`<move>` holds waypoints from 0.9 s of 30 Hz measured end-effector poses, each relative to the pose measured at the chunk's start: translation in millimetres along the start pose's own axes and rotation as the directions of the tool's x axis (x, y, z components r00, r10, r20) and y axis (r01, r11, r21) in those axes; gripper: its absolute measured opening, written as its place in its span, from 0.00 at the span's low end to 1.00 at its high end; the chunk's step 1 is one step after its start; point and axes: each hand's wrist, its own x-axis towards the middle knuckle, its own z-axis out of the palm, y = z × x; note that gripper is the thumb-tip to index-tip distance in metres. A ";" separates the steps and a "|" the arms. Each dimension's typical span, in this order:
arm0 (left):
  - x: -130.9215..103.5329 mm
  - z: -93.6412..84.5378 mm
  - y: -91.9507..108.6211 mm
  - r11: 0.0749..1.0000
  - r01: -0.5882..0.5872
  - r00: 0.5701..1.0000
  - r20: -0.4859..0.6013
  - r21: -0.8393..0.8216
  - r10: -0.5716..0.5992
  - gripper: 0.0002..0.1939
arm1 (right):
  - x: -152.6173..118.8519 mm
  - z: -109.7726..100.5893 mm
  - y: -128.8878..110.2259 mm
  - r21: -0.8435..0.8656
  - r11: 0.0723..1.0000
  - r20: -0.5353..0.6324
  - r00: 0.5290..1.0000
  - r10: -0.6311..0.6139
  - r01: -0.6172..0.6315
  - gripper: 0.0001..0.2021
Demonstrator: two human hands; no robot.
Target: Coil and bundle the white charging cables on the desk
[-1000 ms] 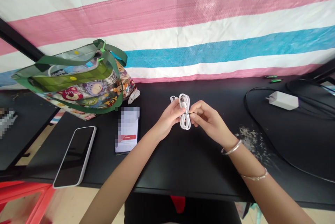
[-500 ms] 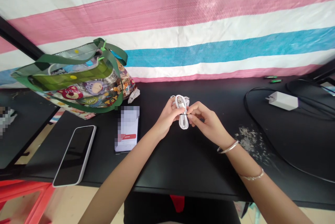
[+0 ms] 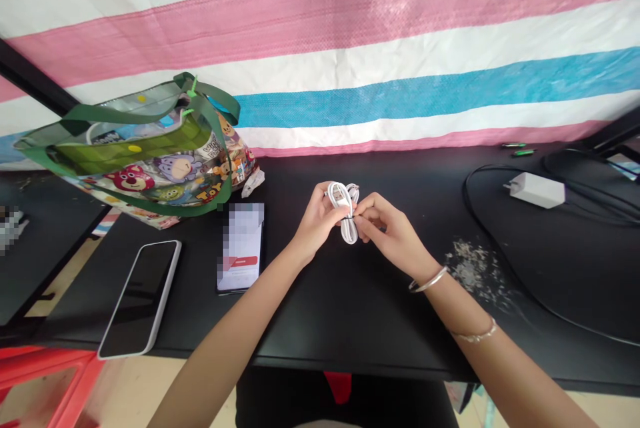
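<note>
A white USB cable (image 3: 349, 233), coiled into a bundle, is held above the black table with its USB plug showing near the top. My left hand (image 3: 315, 225) is closed around the bundle's left side, thumb pressed across the front. Around the middle of the coil runs a thin black tie (image 3: 349, 217). On the right, my right hand (image 3: 390, 225) pinches the end of this tie between thumb and fingers, close against the cable. The tie's far side is hidden behind the coil.
Left of my hands, a phone with a lit screen (image 3: 241, 248) and a dark-screened phone (image 3: 140, 298) lie on the table (image 3: 320, 321). Behind them stands a cartoon-print bag (image 3: 150, 175). Rightward are a white charger (image 3: 537, 190), a black cord (image 3: 493, 231) and pale scraps (image 3: 475, 271).
The cable's upper loop has tilted slightly to the left. Both hands keep their hold, with only small finger movement, and the whole view has shifted a little.
</note>
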 end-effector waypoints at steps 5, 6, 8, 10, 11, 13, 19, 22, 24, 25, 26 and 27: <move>-1.4 -3.2 0.0 0.957 -0.163 0.986 0.017 0.241 0.164 0.15 | 1.9 2.2 10.6 0.188 0.973 0.000 0.991 0.134 -0.131 0.17; -2.2 -3.6 0.3 0.924 -0.205 0.978 0.023 0.324 0.209 0.14 | 2.4 1.9 11.9 0.211 0.965 -0.012 0.987 0.160 -0.154 0.18; -4.3 -4.1 0.3 0.821 -0.299 0.947 0.045 0.486 0.318 0.09 | 3.1 0.6 11.7 0.253 0.945 -0.020 0.976 0.217 -0.205 0.20; -6.1 -4.6 -1.0 0.686 -0.399 0.896 0.099 0.609 0.433 0.07 | 3.4 -1.2 8.2 0.292 0.919 0.001 0.961 0.276 -0.264 0.21; -6.7 -4.8 -2.1 0.618 -0.446 0.866 0.138 0.648 0.480 0.07 | 3.4 -1.9 5.9 0.315 0.905 0.009 0.954 0.300 -0.288 0.22; -7.2 -5.6 -4.7 0.520 -0.519 0.824 0.235 0.679 0.516 0.09 | 3.1 -2.6 2.0 0.363 0.875 0.022 0.942 0.336 -0.320 0.23; -6.5 -7.4 -6.8 0.462 -0.532 0.833 0.343 0.709 0.433 0.14 | 2.0 -2.5 4.0 0.481 0.793 0.075 0.919 0.388 -0.374 0.22; -6.2 -7.8 -6.4 0.421 -0.555 0.814 0.365 0.717 0.451 0.18 | 2.5 -2.3 7.3 0.522 0.760 0.106 0.913 0.393 -0.387 0.20; -6.1 -7.8 -6.6 0.382 -0.563 0.804 0.380 0.733 0.458 0.20 | 2.9 -1.9 7.8 0.543 0.738 0.116 0.907 0.406 -0.400 0.19; -6.2 -7.8 -6.7 0.366 -0.566 0.800 0.385 0.739 0.460 0.20 | 3.1 -1.7 7.5 0.552 0.725 0.117 0.900 0.421 -0.411 0.18; -6.3 -7.7 -6.9 0.357 -0.567 0.798 0.389 0.742 0.460 0.21 | 3.2 -1.5 6.8 0.562 0.711 0.115 0.891 0.439 -0.423 0.18; -6.6 -7.6 -6.9 0.354 -0.568 0.798 0.393 0.743 0.457 0.20 | 3.3 -1.5 5.9 0.570 0.696 0.114 0.881 0.459 -0.437 0.18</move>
